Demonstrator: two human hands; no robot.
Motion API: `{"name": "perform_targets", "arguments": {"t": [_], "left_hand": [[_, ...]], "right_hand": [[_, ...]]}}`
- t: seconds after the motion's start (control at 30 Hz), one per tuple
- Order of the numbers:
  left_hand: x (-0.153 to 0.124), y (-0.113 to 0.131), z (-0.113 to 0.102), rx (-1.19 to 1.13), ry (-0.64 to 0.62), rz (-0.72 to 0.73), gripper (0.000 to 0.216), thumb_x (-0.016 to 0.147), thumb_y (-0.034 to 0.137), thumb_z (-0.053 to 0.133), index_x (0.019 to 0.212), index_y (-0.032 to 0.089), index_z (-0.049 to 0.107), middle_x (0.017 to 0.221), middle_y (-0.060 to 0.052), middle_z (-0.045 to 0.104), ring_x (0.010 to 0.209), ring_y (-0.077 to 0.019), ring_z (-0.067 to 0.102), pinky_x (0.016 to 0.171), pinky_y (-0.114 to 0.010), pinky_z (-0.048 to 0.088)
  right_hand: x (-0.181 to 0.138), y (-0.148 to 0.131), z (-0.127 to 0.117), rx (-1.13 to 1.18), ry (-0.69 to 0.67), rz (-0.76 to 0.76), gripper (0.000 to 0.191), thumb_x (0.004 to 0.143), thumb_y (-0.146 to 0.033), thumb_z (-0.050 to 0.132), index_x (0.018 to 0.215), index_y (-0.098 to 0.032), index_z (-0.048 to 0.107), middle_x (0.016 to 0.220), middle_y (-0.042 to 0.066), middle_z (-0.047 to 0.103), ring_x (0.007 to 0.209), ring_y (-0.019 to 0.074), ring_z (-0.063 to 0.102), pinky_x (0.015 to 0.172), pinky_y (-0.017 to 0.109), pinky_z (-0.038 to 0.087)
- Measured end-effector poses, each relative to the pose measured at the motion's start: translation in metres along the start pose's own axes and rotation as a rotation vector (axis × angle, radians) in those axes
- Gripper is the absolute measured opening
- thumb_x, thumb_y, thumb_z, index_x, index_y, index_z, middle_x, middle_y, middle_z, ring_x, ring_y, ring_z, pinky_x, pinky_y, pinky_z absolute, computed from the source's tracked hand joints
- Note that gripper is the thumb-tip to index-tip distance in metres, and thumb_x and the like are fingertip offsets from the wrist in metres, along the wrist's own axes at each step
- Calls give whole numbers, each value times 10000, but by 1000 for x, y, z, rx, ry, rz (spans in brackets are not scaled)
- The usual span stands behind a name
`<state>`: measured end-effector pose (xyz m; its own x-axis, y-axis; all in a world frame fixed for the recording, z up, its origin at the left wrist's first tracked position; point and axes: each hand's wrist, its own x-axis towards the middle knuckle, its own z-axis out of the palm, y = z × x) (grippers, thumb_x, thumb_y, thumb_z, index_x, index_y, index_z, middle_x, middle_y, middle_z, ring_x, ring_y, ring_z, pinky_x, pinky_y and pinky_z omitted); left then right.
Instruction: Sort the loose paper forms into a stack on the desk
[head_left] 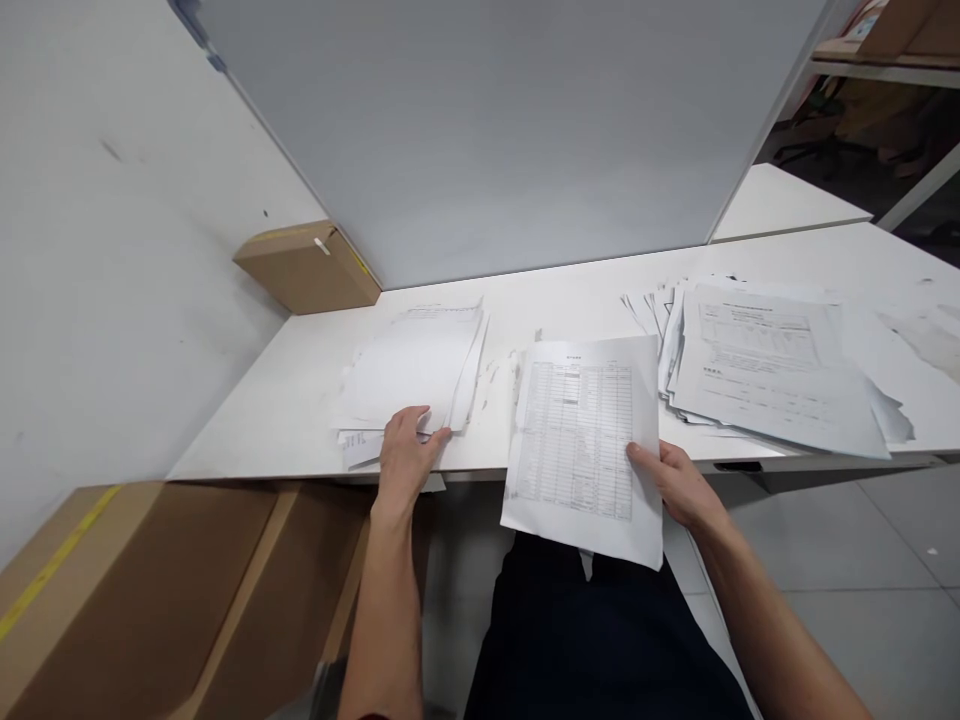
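Note:
My right hand [679,482] grips a printed sheet of paper [574,440] by its right edge, thumb on top and fingers behind. The sheet bears a dense table and is held over the desk's front edge, above my lap. My left hand [409,450] rests at the near edge of a loose stack of papers [416,365], its thumb and fingers apart. The stack's top page looks mostly blank, and a few sheets stick out unevenly below it. To the right lies a larger, untidy pile of printed papers [772,365].
A white desk [555,300] meets a tall grey panel [510,130] at the back. One small cardboard box [307,265] stands in the far left corner. Larger cardboard boxes [150,600] sit on the floor at left, below the desk.

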<state>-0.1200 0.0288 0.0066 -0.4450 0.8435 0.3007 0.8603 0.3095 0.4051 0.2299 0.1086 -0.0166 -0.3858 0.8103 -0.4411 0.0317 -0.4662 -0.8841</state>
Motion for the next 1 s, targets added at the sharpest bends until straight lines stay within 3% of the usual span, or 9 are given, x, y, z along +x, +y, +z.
{"name": "perform_targets", "arguments": {"t": [0.17,0.3,0.5,0.7,0.87,1.0], "left_hand": [[9,-12,-6,-97,-111,-75,485,711,450,619,1105,174,558,1135,-104,566,1076,-272,508,931,-420,410],[15,-15,-13,-98,-165,-35,506,698,453,637,1115,176,558,1154,-104,561,1099,-280,492,942,-439,394],[19,-16,-19,-10,-121,75,440,689,404,667,1066,193,582,1125,-97,575,1104,-281,481,969,-461,352],[22,-19,-19,-28,-116,48,392,726,428,613,1036,189,606,1075,-93,587,1052,-264,501,912,-428,391],[22,-18,-17,-14,-107,150,221,807,373,479,804,213,631,909,-70,618,938,-233,522,895,-407,387],[13,10,-25,-16,67,193,169,838,275,418,760,198,546,806,-66,600,898,-222,542,855,-390,422]], "right_hand": [[-1,-1,-1,-31,-17,-19,412,804,-427,556,1092,-138,611,978,102,693,869,268,653,750,372,535],[-2,-1,0,-52,-2,-20,414,802,-428,548,1090,-139,618,947,105,697,850,278,654,742,393,537],[-3,-2,0,-52,-1,-9,414,797,-438,559,1084,-146,620,952,104,694,845,278,654,754,405,536],[-3,-1,0,-52,6,-16,416,794,-438,562,1088,-150,624,962,103,696,839,273,658,735,386,541],[0,1,0,-49,0,-13,435,788,-449,561,1082,-134,619,963,109,697,842,279,660,723,380,542],[-1,1,2,-15,5,2,425,788,-447,567,1079,-140,610,983,110,693,851,279,660,721,378,542]]}}
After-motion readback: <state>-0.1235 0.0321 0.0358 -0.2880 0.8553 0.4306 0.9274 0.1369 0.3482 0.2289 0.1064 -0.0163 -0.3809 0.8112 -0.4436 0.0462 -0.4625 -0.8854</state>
